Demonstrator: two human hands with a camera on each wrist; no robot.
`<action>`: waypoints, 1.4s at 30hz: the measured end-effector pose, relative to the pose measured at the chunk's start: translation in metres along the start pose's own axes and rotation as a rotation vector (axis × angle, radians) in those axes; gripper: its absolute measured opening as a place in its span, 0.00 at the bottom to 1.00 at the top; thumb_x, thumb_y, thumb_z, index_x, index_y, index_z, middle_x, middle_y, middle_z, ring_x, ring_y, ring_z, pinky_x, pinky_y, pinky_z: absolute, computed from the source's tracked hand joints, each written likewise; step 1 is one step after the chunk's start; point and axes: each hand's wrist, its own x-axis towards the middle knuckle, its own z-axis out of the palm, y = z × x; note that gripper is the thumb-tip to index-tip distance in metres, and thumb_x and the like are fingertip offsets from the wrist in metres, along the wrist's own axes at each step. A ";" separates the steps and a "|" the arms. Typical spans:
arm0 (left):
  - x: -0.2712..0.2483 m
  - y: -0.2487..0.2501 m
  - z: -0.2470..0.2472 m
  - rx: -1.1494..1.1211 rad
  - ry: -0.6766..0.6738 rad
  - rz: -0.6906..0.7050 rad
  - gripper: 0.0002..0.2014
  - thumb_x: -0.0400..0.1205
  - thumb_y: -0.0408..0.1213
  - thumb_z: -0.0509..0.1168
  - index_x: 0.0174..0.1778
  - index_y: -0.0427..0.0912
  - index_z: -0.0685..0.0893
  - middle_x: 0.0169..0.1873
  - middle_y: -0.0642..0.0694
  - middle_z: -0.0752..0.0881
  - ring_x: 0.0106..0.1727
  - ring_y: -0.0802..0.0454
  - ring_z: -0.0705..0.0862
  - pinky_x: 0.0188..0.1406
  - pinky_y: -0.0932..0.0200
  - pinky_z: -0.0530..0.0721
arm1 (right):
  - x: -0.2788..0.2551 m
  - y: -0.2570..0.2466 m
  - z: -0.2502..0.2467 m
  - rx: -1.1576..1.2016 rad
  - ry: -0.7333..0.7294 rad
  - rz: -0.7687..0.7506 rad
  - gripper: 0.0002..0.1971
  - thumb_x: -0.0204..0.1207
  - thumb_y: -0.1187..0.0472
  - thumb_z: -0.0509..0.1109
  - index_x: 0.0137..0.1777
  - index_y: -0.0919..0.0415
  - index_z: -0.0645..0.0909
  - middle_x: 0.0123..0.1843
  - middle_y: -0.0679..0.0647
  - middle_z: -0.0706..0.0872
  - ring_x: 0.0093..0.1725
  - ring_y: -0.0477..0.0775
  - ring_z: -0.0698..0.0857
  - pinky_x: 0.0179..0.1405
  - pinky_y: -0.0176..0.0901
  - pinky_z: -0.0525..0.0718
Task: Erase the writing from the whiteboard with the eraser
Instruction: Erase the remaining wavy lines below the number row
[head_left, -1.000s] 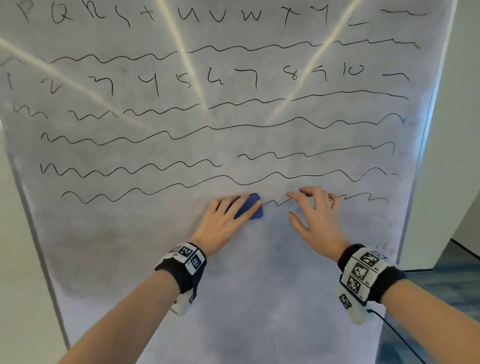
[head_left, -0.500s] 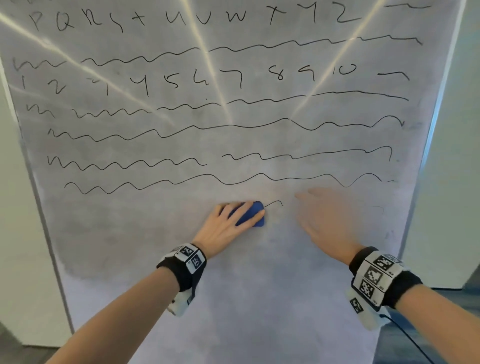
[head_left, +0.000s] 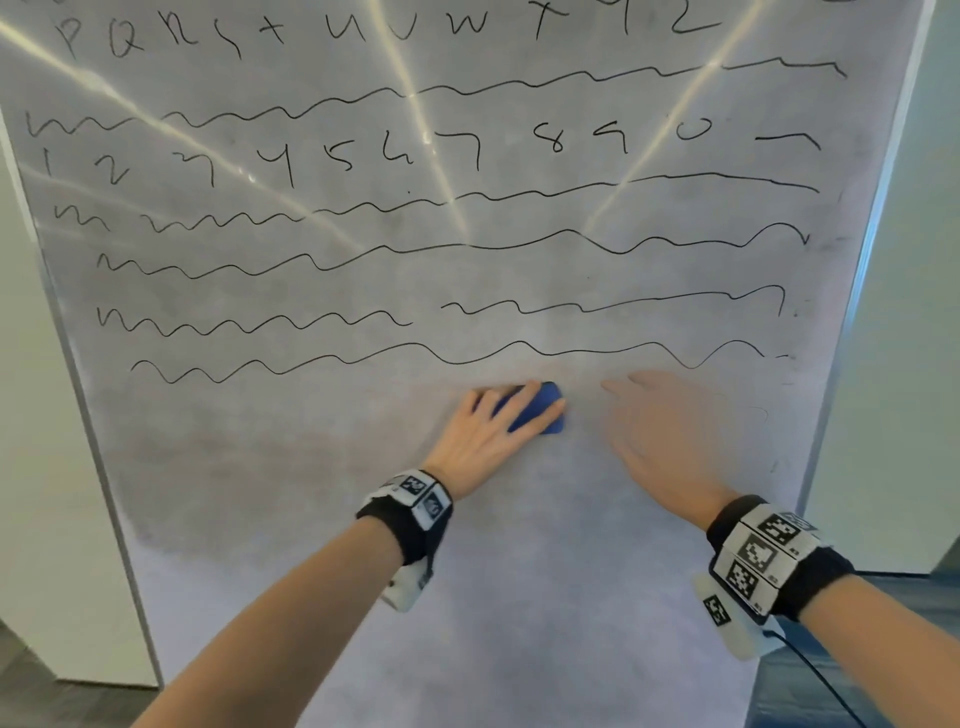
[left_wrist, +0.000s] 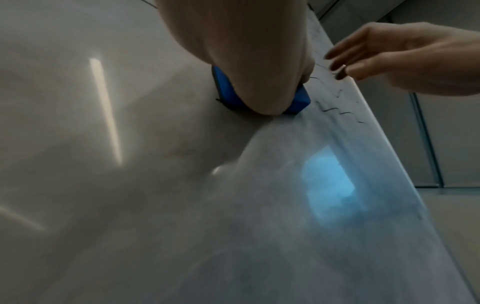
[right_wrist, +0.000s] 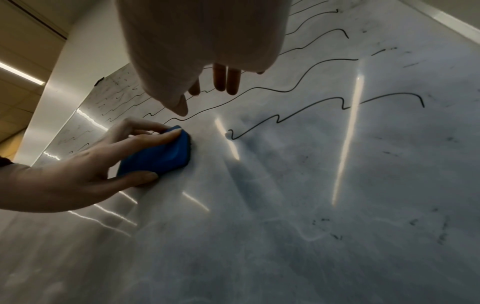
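Note:
The whiteboard (head_left: 519, 597) fills the head view, with rows of letters, numbers and wavy black lines (head_left: 363, 249) on its upper part and smeared grey below. My left hand (head_left: 488, 431) grips the blue eraser (head_left: 540, 410) and presses it flat on the board just under the lowest long wavy line. In the right wrist view a short wavy line (right_wrist: 311, 111) lies to the right of the eraser (right_wrist: 161, 156). My right hand (head_left: 660, 415) is open with straight fingers (right_wrist: 226, 82), blurred, close over that line. Whether it touches the board I cannot tell.
The board's metal frame (head_left: 862, 270) runs down the right side, and pale walls (head_left: 914, 364) stand on both sides. A black cable (head_left: 831, 686) hangs from my right wrist band. Faint ink specks (right_wrist: 335, 236) dot the board's lower right.
My left hand has slid the eraser a little to the right, over the left end of the short bottom line. My right hand has shifted slightly and is blurred.

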 end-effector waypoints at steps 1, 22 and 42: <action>0.007 0.008 0.000 -0.005 -0.009 0.011 0.34 0.77 0.23 0.48 0.78 0.51 0.73 0.71 0.40 0.79 0.59 0.40 0.78 0.51 0.47 0.71 | 0.001 -0.001 0.000 -0.005 0.008 0.006 0.21 0.77 0.48 0.60 0.68 0.51 0.75 0.62 0.56 0.73 0.55 0.56 0.77 0.62 0.54 0.61; 0.033 0.032 0.008 -0.077 0.060 -0.033 0.37 0.77 0.22 0.34 0.79 0.52 0.67 0.73 0.41 0.69 0.52 0.39 0.78 0.48 0.48 0.69 | -0.012 0.027 -0.028 -0.099 0.046 0.120 0.21 0.76 0.49 0.61 0.68 0.52 0.76 0.61 0.56 0.74 0.56 0.57 0.77 0.62 0.53 0.61; 0.059 0.067 0.007 -0.120 0.062 -0.057 0.39 0.72 0.22 0.49 0.80 0.52 0.66 0.74 0.42 0.71 0.55 0.40 0.75 0.47 0.48 0.71 | -0.026 0.085 -0.048 -0.091 0.037 0.092 0.21 0.76 0.50 0.62 0.68 0.53 0.77 0.61 0.55 0.73 0.59 0.56 0.77 0.63 0.53 0.60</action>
